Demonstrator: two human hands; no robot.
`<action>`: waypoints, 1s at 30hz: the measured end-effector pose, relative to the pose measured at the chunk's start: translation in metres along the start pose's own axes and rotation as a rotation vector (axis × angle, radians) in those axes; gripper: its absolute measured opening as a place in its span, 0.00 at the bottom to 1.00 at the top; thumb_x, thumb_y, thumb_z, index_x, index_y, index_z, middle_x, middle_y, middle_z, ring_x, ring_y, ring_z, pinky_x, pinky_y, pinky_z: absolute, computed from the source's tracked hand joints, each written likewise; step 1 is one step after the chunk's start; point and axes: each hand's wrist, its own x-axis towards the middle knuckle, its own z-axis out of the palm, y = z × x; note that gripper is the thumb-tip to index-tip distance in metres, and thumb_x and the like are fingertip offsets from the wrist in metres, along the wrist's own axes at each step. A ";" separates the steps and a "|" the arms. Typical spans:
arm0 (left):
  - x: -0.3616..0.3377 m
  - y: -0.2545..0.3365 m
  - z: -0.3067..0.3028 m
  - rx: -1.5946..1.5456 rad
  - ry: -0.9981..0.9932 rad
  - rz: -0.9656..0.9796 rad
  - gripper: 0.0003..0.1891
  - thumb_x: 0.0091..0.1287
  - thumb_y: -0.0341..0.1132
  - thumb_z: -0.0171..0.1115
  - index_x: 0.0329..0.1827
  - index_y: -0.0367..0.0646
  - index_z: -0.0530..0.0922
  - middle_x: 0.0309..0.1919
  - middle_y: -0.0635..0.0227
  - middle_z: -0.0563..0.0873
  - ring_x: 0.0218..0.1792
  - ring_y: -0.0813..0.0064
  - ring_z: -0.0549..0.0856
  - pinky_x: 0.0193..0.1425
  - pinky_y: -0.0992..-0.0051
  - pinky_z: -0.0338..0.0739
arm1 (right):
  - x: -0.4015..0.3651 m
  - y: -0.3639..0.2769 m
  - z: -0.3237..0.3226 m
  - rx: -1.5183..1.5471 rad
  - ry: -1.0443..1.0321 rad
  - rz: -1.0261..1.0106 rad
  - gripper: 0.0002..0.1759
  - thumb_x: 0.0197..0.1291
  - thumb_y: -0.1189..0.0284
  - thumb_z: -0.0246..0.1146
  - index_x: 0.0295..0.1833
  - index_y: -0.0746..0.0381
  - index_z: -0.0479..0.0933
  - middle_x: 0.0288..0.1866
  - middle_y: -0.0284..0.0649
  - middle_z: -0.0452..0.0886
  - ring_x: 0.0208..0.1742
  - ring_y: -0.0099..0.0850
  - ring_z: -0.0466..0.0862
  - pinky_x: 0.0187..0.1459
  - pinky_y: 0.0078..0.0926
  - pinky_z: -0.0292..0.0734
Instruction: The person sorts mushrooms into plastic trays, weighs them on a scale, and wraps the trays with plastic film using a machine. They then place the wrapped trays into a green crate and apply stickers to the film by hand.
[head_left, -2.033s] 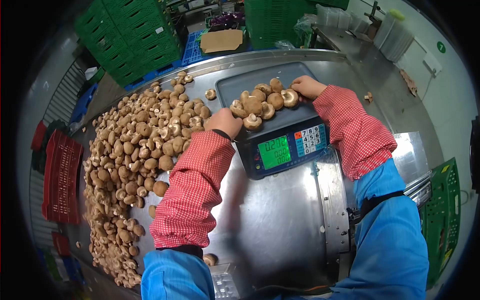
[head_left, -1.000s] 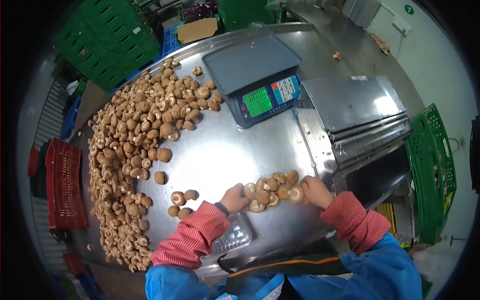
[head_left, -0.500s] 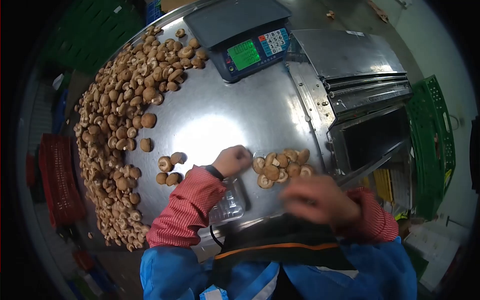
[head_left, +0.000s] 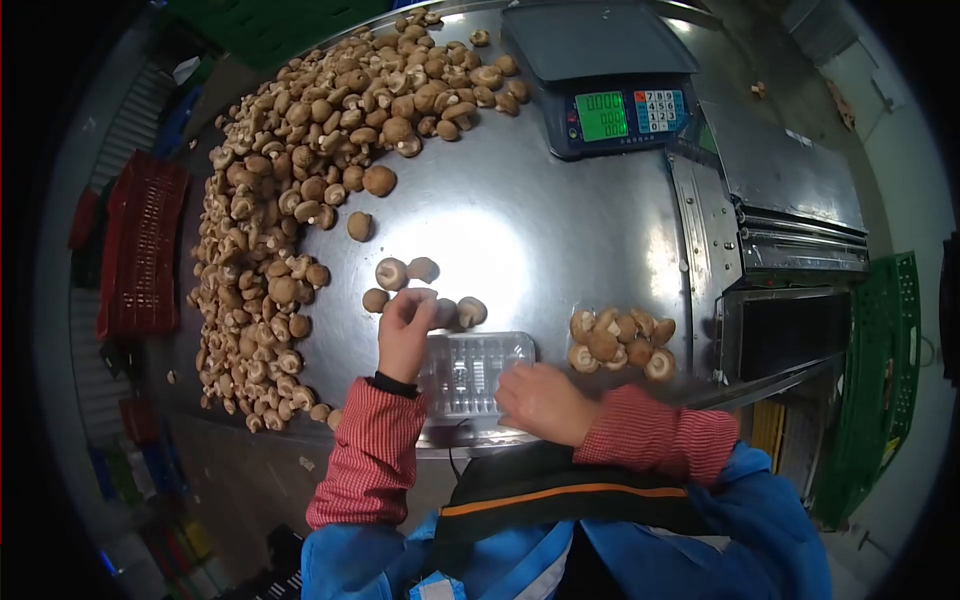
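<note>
My left hand (head_left: pixel 404 335) is curled among a few loose mushrooms, its fingers closed on a mushroom that they mostly hide. Close beside its fingertips lies another brown mushroom (head_left: pixel 470 312); a pale-rimmed one (head_left: pixel 391 273) sits just beyond. A clear plastic tray (head_left: pixel 468 365) with a ribbed bottom rests on the metal table in front of me, with nothing in it. On its right side, my right hand (head_left: pixel 543 402) grips the edge. Further right, a filled tray of mushrooms (head_left: pixel 622 340) stands apart from both hands.
A large heap of mushrooms (head_left: pixel 290 200) covers the left and back-left of the metal table (head_left: pixel 620 230). At the back stands a digital scale (head_left: pixel 600 45) with a lit green display. A metal machine (head_left: pixel 790 230) adjoins on the right. Red (head_left: pixel 145 245) and green crates (head_left: pixel 880 390) flank the table.
My left hand has moved left from beside the filled tray to the loose mushrooms. My right hand has come from the filled tray to the clear tray. The view has shifted left.
</note>
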 end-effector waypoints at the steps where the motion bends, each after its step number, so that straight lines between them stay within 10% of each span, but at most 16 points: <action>1: -0.002 0.000 -0.005 0.004 0.027 -0.002 0.07 0.68 0.30 0.60 0.45 0.38 0.78 0.38 0.71 0.82 0.37 0.81 0.81 0.41 0.81 0.76 | 0.001 0.001 0.006 -0.045 -0.054 -0.042 0.11 0.50 0.67 0.66 0.33 0.62 0.75 0.35 0.36 0.76 0.40 0.35 0.78 0.40 0.32 0.76; 30: -0.002 -0.016 -0.016 -0.064 0.111 -0.070 0.03 0.70 0.30 0.58 0.42 0.41 0.77 0.35 0.72 0.82 0.37 0.83 0.81 0.42 0.81 0.75 | -0.001 0.010 0.017 -0.047 -0.083 -0.152 0.03 0.50 0.74 0.58 0.30 0.62 0.74 0.33 0.37 0.75 0.40 0.33 0.76 0.47 0.30 0.73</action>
